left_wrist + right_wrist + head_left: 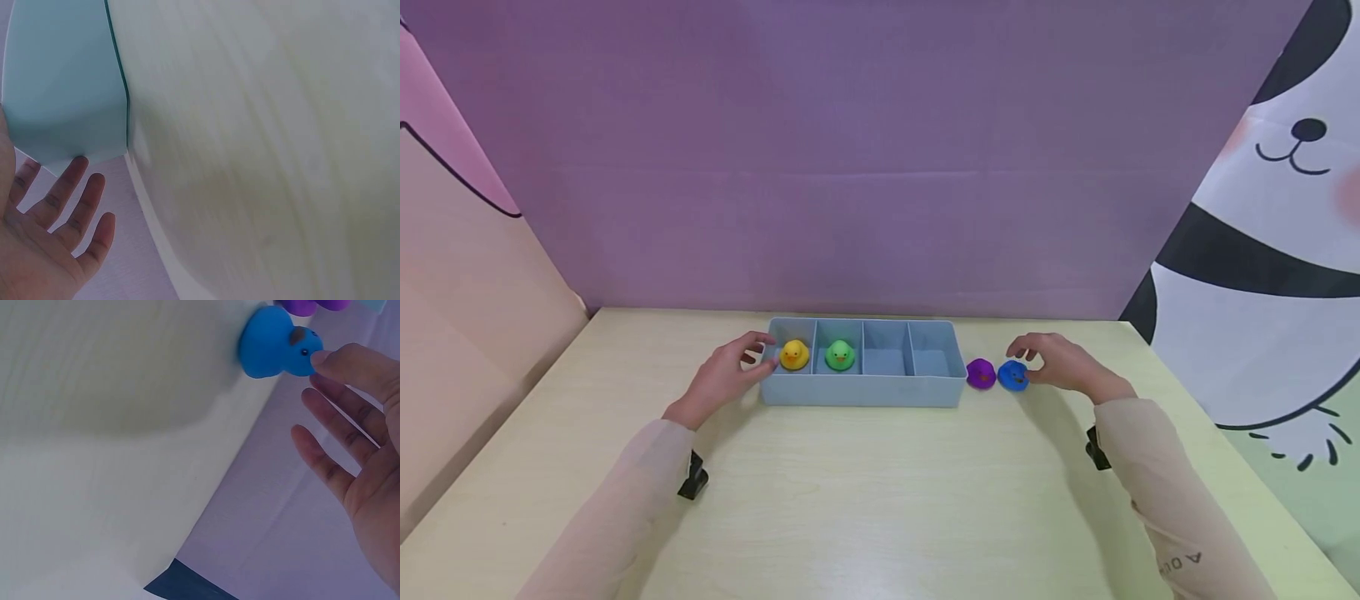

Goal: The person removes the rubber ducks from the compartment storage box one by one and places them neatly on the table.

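A light blue box (862,392) with several compartments in a row stands on the table. The leftmost one holds a yellow toy duck (793,355), and the one beside it a green toy duck (839,356). My left hand (722,379) is at the box's left end, thumb and fingertips right at the rim, fingers spread. Right of the box sit a purple toy duck (981,374) and a blue toy duck (1013,377). My right hand (1063,365) reaches around the blue duck (269,347), thumb tip overlapping its head in the right wrist view, the other fingers spread apart.
The pale wooden table (850,500) ends at a purple backdrop (865,183) just behind the box. A panda-print panel (1270,333) borders the right side, and a pale panel (467,333) the left.
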Demonstrator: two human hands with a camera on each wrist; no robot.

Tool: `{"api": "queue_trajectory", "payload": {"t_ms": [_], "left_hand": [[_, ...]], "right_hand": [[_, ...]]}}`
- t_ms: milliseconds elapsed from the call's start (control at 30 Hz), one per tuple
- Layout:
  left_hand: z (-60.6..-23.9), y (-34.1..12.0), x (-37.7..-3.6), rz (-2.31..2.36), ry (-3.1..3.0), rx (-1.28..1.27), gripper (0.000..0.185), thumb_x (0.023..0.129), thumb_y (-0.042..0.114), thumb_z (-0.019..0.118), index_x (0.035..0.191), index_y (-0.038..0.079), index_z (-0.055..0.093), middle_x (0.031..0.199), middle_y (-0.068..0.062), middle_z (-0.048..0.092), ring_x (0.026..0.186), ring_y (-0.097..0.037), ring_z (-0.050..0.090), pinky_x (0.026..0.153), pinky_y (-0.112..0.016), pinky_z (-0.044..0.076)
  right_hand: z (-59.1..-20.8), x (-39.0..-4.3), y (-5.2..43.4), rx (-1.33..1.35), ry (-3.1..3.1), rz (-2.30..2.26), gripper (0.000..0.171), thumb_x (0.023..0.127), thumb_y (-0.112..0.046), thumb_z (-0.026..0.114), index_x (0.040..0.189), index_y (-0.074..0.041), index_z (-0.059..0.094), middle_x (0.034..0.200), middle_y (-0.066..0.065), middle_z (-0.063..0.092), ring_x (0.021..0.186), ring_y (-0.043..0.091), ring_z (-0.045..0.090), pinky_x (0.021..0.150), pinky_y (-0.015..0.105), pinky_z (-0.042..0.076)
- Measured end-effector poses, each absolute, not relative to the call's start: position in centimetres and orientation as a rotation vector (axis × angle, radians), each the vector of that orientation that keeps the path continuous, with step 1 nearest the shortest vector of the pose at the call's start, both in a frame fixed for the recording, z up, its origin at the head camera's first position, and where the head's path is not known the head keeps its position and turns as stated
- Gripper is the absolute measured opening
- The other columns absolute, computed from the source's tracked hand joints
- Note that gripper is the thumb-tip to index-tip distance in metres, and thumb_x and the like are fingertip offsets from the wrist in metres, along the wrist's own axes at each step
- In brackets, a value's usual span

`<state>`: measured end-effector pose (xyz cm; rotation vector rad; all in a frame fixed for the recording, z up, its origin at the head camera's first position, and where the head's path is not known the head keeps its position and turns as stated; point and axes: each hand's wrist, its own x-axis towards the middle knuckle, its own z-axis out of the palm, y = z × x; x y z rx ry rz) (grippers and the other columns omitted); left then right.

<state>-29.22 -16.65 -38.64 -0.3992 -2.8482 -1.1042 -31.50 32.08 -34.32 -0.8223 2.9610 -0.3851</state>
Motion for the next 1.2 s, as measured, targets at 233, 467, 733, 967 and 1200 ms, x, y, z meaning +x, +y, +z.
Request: {"api": "queue_trajectory", "payload": {"t_ms": [233,467,733,967,1200], "left_hand": [[-38.7,-16.7,-29.2,-1.101,-2.848,-0.401,0.042,0.089,0.034,0.056,0.127,0.018,0.048,0.124,-0.016,0.054,0.106,-0.032,0.055,0.085,-0.049,0.046],[-38.7,-16.6,-29.2,-1.101,-2.841,-0.404,0.041,0.089,0.033,0.056,0.127,0.018,0.048,0.124,-0.015,0.054,0.106,-0.032,0.055,0.086,-0.049,0.046],[-38.4,-16.5,-29.0,-1.109,-2.850,-0.386,0.041,0.089,0.033,0.056,0.126,0.017,0.049,0.124,-0.016,0.054,0.106,-0.032,0.055,0.086,-0.050,0.046],[-38.4,-16.4,-28.9,-1.107,-2.850,-0.391,0.041,0.090,0.032,0.055,0.127,0.017,0.048,0.124,-0.016,0.054,0.107,-0.032,0.055,0.086,-0.050,0.046],[-38.5,-16.5,-29.1,-1.114,-2.846,-0.397,0.041,0.090,0.033,0.055,0.127,0.018,0.048,0.125,-0.016,0.054,0.107,-0.032,0.055,0.086,-0.050,0.046]], "right_hand": [[-33.3,-31.9,31.1,-0.785,2.982,-0.368,0.031,0.077,-0.001,0.067,0.108,0.000,0.060,0.103,0.015,0.063,0.094,0.032,0.058,0.083,0.046,0.049],[-32.8,-32.1,29.5,-0.858,3.053,-0.315,0.031,0.076,-0.005,0.068,0.107,-0.003,0.062,0.102,0.010,0.064,0.094,0.029,0.060,0.081,0.044,0.050],[-32.2,-31.9,27.0,-1.010,3.067,-0.297,0.029,0.076,-0.004,0.068,0.105,-0.004,0.062,0.101,0.008,0.065,0.090,0.027,0.061,0.079,0.041,0.050],[-32.0,-32.1,25.1,-1.051,3.031,-0.371,0.031,0.077,-0.004,0.068,0.107,-0.002,0.062,0.104,0.011,0.064,0.092,0.028,0.060,0.082,0.043,0.050],[-31.9,-32.6,23.3,-1.123,2.996,-0.401,0.030,0.077,-0.005,0.068,0.107,-0.004,0.062,0.105,0.010,0.065,0.094,0.028,0.061,0.083,0.041,0.050]]}}
